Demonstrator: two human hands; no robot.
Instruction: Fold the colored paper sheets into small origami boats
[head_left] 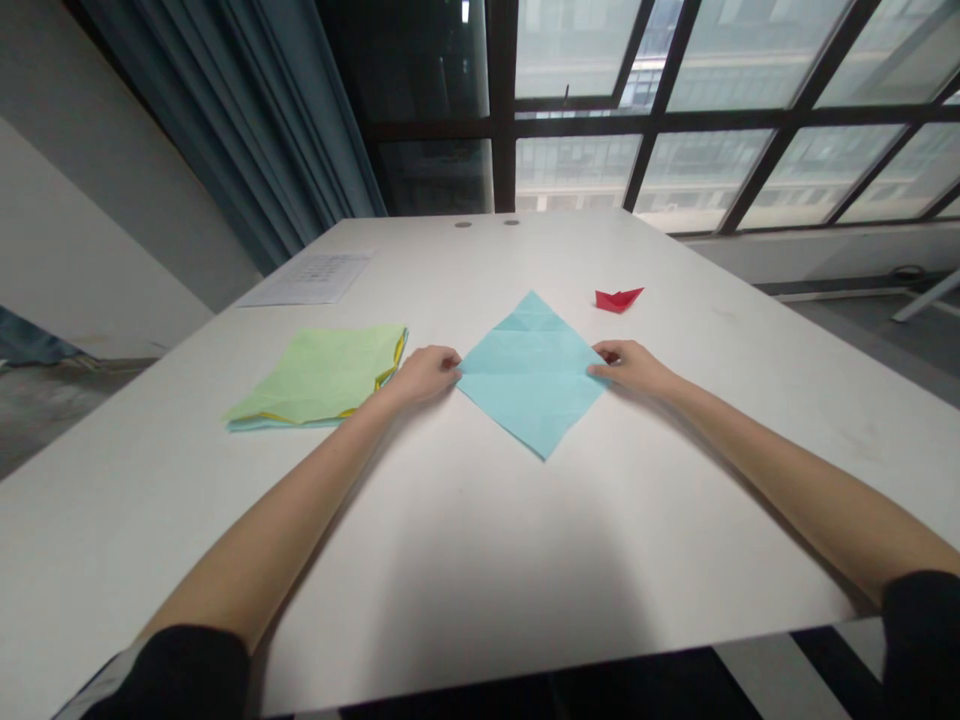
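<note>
A creased light blue paper square (531, 370) lies flat on the white table (465, 540), turned like a diamond. My left hand (426, 373) pinches its left corner with curled fingers. My right hand (628, 365) pinches its right corner the same way. Both hands rest on the table surface. A small red folded paper boat (617, 298) sits beyond my right hand, apart from the blue sheet.
A stack of coloured paper sheets with a green one on top (324, 374) lies left of my left hand. A printed white sheet (309, 279) lies at the far left of the table. Curtains and large windows stand behind the table.
</note>
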